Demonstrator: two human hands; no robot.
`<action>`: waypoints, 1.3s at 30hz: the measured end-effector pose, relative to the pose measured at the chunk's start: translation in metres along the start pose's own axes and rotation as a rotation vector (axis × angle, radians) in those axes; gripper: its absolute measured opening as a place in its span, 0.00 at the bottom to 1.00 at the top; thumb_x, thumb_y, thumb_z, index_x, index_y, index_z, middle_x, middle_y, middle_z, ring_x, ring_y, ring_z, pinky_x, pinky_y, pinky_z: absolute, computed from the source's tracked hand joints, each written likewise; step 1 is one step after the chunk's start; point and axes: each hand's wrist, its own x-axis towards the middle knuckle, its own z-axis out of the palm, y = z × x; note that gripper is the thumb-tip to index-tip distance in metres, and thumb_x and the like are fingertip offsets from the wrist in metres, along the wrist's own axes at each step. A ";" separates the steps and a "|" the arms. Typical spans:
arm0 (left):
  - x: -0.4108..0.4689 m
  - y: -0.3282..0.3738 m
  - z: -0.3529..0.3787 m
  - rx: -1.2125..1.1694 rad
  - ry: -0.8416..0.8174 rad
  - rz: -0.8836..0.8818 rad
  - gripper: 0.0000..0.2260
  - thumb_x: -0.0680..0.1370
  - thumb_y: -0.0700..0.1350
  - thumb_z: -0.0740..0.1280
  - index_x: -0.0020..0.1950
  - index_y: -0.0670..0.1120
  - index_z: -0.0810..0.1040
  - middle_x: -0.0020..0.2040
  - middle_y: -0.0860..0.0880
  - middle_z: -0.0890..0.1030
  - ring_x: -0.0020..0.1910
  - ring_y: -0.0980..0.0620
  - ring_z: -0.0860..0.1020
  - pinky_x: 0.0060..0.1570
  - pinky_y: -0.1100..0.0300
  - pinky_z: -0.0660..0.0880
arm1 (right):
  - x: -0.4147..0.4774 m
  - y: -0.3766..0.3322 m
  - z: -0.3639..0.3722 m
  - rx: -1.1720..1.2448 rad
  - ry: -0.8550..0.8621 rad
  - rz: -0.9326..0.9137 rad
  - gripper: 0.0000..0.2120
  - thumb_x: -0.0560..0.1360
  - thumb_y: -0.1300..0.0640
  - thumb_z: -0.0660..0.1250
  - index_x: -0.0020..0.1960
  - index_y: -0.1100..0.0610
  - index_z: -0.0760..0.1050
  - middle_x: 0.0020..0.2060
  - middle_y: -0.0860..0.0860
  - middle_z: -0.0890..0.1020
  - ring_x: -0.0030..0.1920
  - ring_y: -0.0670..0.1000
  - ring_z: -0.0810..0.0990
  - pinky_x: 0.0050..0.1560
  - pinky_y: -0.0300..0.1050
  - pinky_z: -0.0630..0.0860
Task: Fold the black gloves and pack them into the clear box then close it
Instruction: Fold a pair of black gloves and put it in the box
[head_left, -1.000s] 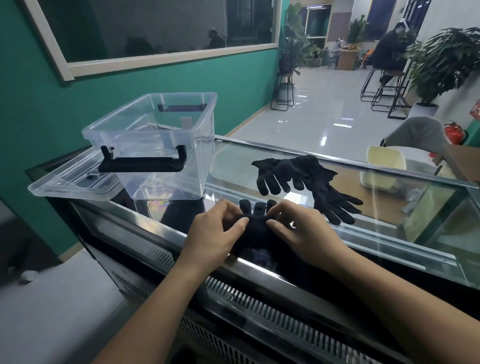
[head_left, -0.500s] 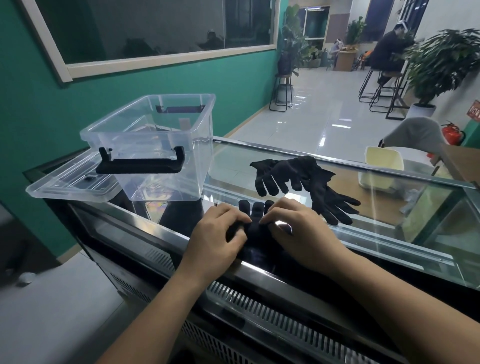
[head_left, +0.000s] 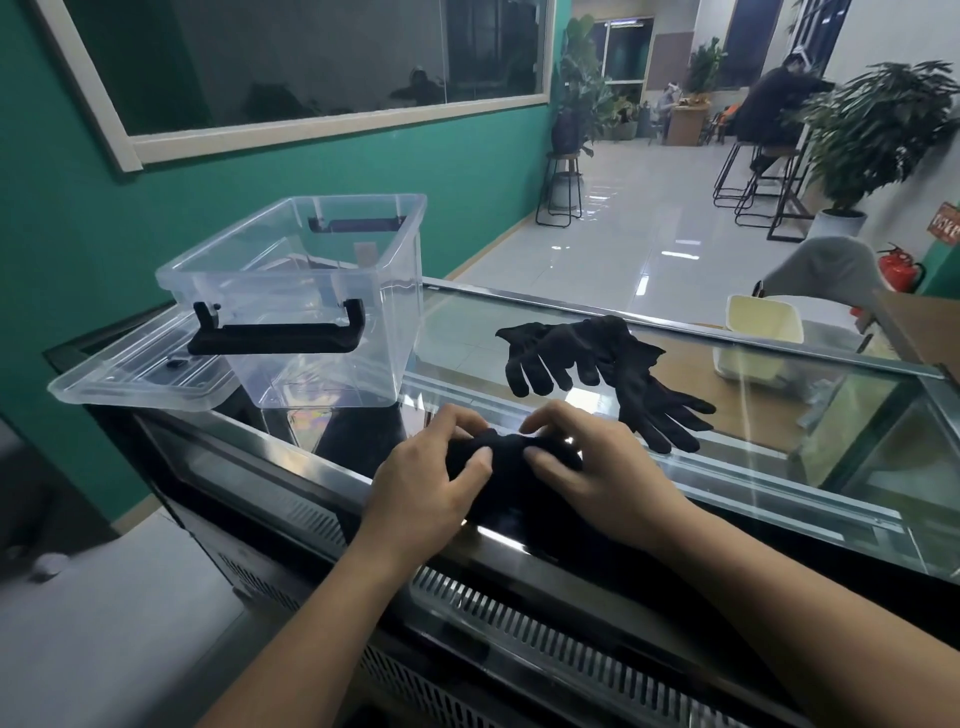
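Left hand (head_left: 431, 483), right hand (head_left: 597, 483) both pinching bunched black glove (head_left: 506, 452), fingers curling round it, just right of clear box (head_left: 311, 291). Loose gloves (head_left: 597, 364) lying farther right of box. Lid (head_left: 130, 384) lying left of box.

black glove (head_left: 511, 457) bunched, clear box (head_left: 311, 306) open

The clear box (head_left: 322, 280) stands open-topped at the far left of the desk (head_left: 467, 338), its black handle (head_left: 275, 339) jutting nearward and its lid (head_left: 124, 382) lying just left. Bare glass runs between box and the loose gloves (head_left: 602, 358) to the right. At the near edge, left grip (head_left: 423, 486) and right grip (head_left: 602, 480) clutch a bundled glove (head_left: 511, 454).
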 end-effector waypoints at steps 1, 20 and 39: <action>0.000 0.000 0.000 0.008 0.003 -0.004 0.08 0.82 0.58 0.66 0.60 0.61 0.76 0.52 0.65 0.81 0.49 0.58 0.81 0.50 0.53 0.79 | 0.000 -0.001 0.000 0.020 0.001 0.026 0.07 0.82 0.51 0.72 0.58 0.45 0.77 0.45 0.40 0.83 0.45 0.38 0.79 0.46 0.31 0.71; 0.011 0.004 0.012 0.385 0.020 0.463 0.16 0.76 0.47 0.70 0.63 0.53 0.85 0.58 0.56 0.84 0.60 0.52 0.81 0.62 0.52 0.74 | 0.004 0.024 0.007 -0.108 0.142 0.048 0.05 0.77 0.49 0.77 0.46 0.45 0.81 0.42 0.39 0.77 0.45 0.38 0.75 0.52 0.50 0.75; 0.084 0.036 -0.079 0.561 0.083 0.676 0.20 0.72 0.35 0.79 0.63 0.46 0.86 0.52 0.46 0.87 0.50 0.42 0.84 0.50 0.46 0.85 | 0.002 0.014 -0.002 0.042 0.069 0.176 0.19 0.87 0.45 0.59 0.46 0.55 0.80 0.41 0.51 0.82 0.46 0.51 0.82 0.52 0.56 0.79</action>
